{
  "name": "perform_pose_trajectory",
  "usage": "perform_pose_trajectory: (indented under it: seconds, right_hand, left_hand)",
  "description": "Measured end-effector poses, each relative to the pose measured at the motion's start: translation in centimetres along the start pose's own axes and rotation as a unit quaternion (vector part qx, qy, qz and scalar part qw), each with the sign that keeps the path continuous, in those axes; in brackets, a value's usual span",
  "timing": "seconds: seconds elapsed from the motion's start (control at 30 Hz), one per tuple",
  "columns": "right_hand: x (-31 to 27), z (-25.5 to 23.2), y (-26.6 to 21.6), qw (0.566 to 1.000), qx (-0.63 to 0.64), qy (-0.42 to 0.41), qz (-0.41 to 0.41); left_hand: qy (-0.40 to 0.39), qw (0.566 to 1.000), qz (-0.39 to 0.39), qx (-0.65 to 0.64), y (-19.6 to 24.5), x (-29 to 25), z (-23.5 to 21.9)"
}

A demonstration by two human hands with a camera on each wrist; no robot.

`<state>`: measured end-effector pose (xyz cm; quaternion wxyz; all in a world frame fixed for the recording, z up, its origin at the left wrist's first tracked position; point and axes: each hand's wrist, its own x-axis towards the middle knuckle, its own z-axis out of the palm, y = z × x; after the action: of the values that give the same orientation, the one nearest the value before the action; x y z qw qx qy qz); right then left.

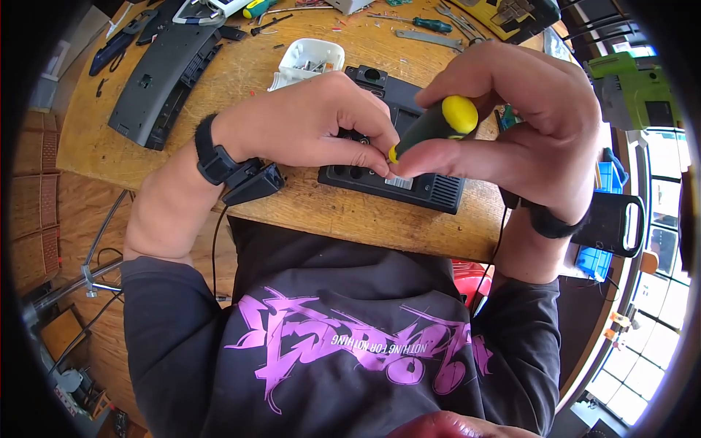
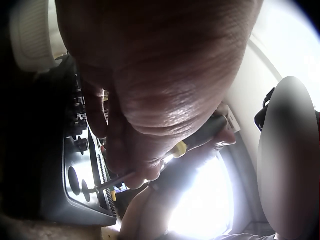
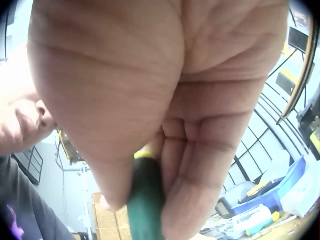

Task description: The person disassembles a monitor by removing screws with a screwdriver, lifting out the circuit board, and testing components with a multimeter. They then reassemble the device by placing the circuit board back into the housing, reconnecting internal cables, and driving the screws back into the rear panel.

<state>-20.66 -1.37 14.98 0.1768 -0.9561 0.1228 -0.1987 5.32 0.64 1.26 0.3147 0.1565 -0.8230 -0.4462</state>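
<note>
A black device (image 1: 445, 191) with round sockets and a ribbed end lies on the wooden table. The right hand (image 1: 533, 120) grips the dark green and yellow handle of a screwdriver (image 1: 427, 131) above it; in the right wrist view thumb and fingers of the right hand (image 3: 170, 115) surround the green handle (image 3: 146, 200). The left hand (image 1: 321, 120) pinches the screwdriver's metal shaft (image 2: 116, 182) between thumb and fingers, as the left wrist view shows. The shaft's tip reaches a round hole in the device's panel (image 2: 82, 170). Whether a screw sits there is hidden.
A white container (image 1: 314, 55) with small metal parts stands behind the left hand. A long dark plastic housing (image 1: 162, 87) lies at the left. Wrenches, another screwdriver (image 1: 431, 25) and a yellow-black case (image 1: 511, 18) are at the back, a green tool (image 1: 628, 87) at the right.
</note>
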Motion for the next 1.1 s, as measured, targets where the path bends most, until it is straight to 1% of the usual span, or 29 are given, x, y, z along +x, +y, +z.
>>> perform_pose_trajectory:
  seconds: [0.03, 0.13, 0.17, 0.23, 0.27, 0.33, 0.37, 0.4, 0.43, 0.47, 0.53, 0.57, 0.6, 0.63, 0.73, 0.77, 0.83, 0.87, 0.93, 0.97, 1.0, 1.07, 1.1]
  right_hand:
    - [-0.2, 0.1, -0.5, 0.998, -0.034, 0.002, 0.052]
    - [0.4, 0.3, 0.3, 0.996, -0.057, 0.002, 0.064]
    - [0.8, 0.3, 0.9, 1.0, 0.003, 0.004, 0.014]
    - [0.9, 0.4, 2.0, 0.997, 0.064, 0.003, -0.037]
    - [0.3, 0.6, 2.8, 0.995, 0.092, 0.009, -0.049]
    - [-0.5, 0.8, 3.4, 0.991, 0.12, 0.015, -0.063]
    - [-0.7, 0.8, 2.9, 0.993, 0.113, 0.031, -0.006]
    - [-0.8, 0.9, 2.3, 0.992, 0.105, 0.048, 0.052]
    - [-0.4, 0.8, 1.7, 0.998, 0.029, 0.046, 0.023]
    - [-0.1, 1.0, 1.2, 0.998, 0.029, 0.046, 0.023]
    - [0.2, 1.3, 0.3, 0.993, -0.014, 0.049, 0.106]
    - [0.2, 0.5, 0.8, 0.994, 0.0, -0.005, 0.11]
    - [0.2, 0.4, 1.0, 0.994, -0.001, -0.005, 0.11]
    - [0.3, 0.5, 1.2, 0.993, 0.09, 0.015, 0.08]
    - [-0.6, -0.6, 3.2, 0.985, 0.174, -0.013, -0.009]
    - [-0.7, -0.4, 3.4, 0.986, 0.168, -0.012, -0.011]
    - [-1.1, 0.3, 2.7, 0.986, 0.155, 0.035, 0.053]
    - [-1.0, 0.5, 2.6, 0.986, 0.155, 0.036, 0.055]
    - [-1.1, 0.8, 2.5, 0.995, 0.052, 0.081, 0.035]
    - [-1.1, 1.2, 2.5, 0.995, 0.015, 0.094, 0.043]
    - [-1.0, 1.1, 2.3, 0.994, 0.015, 0.096, 0.044]
    - [-0.4, 0.3, 1.9, 0.996, 0.062, 0.042, 0.042]
    - [-0.2, 0.0, 1.6, 0.996, 0.061, 0.043, 0.042]
  left_hand:
    - [-0.014, 0.999, 0.024, 0.02, -0.1, 0.1, -0.1]
    - [-0.027, 1.0, 0.007, 0.01, 0.6, 0.3, -0.3]
    - [-0.026, 1.0, 0.007, 0.01, 0.9, 0.3, -0.4]
    - [-0.019, 0.999, -0.028, 0.03, 1.4, 0.2, -0.4]
    - [-0.016, 0.999, -0.028, 0.03, 1.4, 0.2, -0.3]
    - [-0.03, 0.998, -0.057, -0.015, 1.4, 0.2, -0.2]
    - [-0.029, 0.998, -0.057, -0.014, 1.2, 0.1, -0.2]
    - [-0.033, 0.999, -0.039, 0.005, 0.7, 0.1, -0.2]
    - [-0.038, 0.999, -0.021, 0.023, 0.5, 0.1, -0.2]
    - [-0.038, 0.999, -0.021, 0.023, 0.7, 0.2, -0.1]
    - [-0.041, 0.997, -0.056, 0.023, 1.2, 0.3, 0.0]
    - [-0.041, 0.997, -0.056, 0.023, 1.0, 0.3, 0.0]
    - [-0.042, 0.998, -0.038, 0.032, 0.8, 0.2, -0.1]
    - [-0.042, 0.998, -0.02, 0.04, 0.6, 0.1, -0.1]
    - [-0.035, 0.999, -0.026, 0.021, 0.3, 0.1, 0.2]
    - [-0.033, 0.999, -0.027, 0.021, 0.4, 0.1, 0.2]
    - [-0.037, 0.998, -0.026, 0.034, 0.4, 0.1, 0.2]
    - [-0.039, 0.998, -0.026, 0.033, 0.5, 0.1, 0.2]
    - [-0.017, 0.999, -0.029, 0.021, 0.6, 0.0, 0.4]
    - [-0.02, 0.999, -0.029, 0.021, 0.6, 0.1, 0.4]
    - [-0.024, 0.999, -0.036, 0.011, 0.6, 0.1, 0.5]
    - [-0.029, 0.999, -0.043, 0.003, 0.7, 0.3, 0.3]
    - [-0.032, 0.999, -0.032, 0.021, 0.7, 0.3, 0.3]
